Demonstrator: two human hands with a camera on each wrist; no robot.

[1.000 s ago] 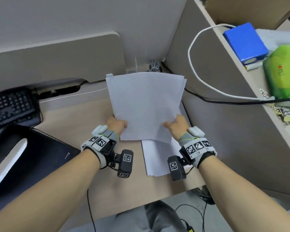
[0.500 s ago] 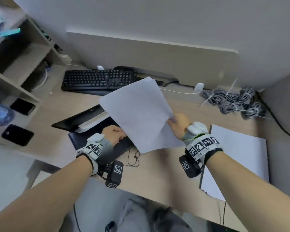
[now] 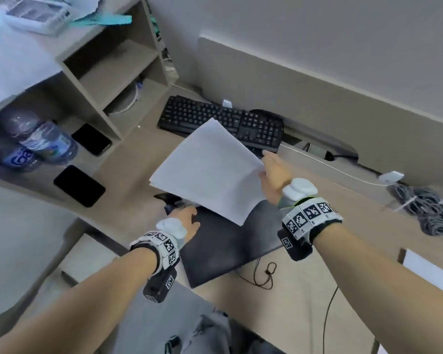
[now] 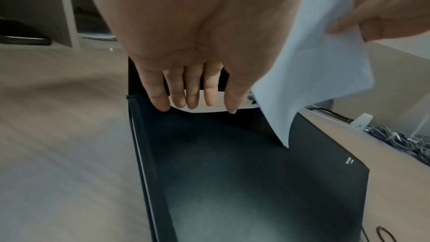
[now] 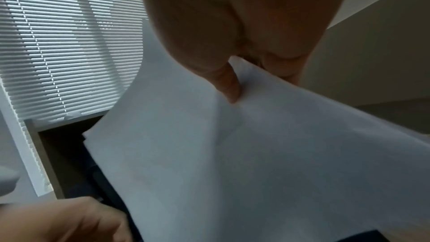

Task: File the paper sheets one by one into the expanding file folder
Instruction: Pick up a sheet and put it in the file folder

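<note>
Your right hand pinches a stack of white paper sheets at their 3 o'clock edge, thumb on top, the grip closed on them; the sheets hang tilted above the black expanding file folder, which lies on the table at centre; your left hand rests at the folder's 10 o'clock end, straight fingers at its mouth touching a white sheet inside, its grip open; a black keyboard lies at 12 o'clock; further sheets lie at 4 o'clock.
</note>
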